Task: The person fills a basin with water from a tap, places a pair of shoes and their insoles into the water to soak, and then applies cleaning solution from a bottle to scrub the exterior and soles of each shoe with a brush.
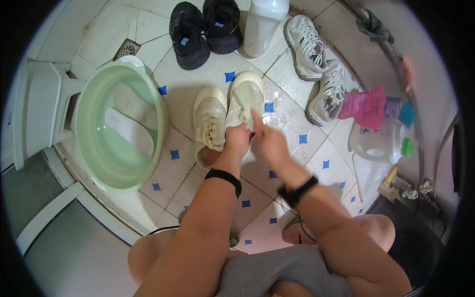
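A cream lace-up sneaker, wet on its toe, stands on the tiled floor in front of me. My left hand is closed on its ankle end. Over the same shoe, my right hand is smeared by motion, its index finger pointing forward. Beneath that finger lies a blurred pale, long piece; its kind is unclear, and my curled fingers hide what they hold. Touching this shoe on the left is its laced mate, with no hand on it.
A pale green basin at left holds water and two white insoles. Black shoes, a white bottle and grey-white sneakers stand farther away. A green-capped jug and pink pouch are at right. The floor is wet.
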A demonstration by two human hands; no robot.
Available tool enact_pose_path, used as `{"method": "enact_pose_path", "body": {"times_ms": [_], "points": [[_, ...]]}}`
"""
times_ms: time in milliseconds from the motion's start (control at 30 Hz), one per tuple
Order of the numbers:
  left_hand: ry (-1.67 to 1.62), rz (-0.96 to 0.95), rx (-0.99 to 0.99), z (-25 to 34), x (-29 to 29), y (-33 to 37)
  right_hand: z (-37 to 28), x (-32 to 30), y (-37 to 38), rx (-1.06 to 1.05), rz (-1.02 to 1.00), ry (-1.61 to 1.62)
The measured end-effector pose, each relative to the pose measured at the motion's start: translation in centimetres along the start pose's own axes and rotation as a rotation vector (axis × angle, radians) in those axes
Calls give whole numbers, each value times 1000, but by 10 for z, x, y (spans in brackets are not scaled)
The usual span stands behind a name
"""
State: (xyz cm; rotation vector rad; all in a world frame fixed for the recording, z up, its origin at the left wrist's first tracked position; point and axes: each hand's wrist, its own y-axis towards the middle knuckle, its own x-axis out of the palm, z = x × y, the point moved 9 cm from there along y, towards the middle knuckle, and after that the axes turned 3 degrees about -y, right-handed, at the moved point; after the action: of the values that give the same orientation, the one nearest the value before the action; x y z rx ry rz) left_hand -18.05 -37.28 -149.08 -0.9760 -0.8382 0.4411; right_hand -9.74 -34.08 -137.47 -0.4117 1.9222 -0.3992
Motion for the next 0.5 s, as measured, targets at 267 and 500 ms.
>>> {"method": "enact_pose_path", "body": {"times_ms": [267,500], "points": [[22,7,64,11,10,-11,-6,-43,43,30,55,111],[105,28,-11,7,-3,-8,24,12,-40,19,173,447]]}}
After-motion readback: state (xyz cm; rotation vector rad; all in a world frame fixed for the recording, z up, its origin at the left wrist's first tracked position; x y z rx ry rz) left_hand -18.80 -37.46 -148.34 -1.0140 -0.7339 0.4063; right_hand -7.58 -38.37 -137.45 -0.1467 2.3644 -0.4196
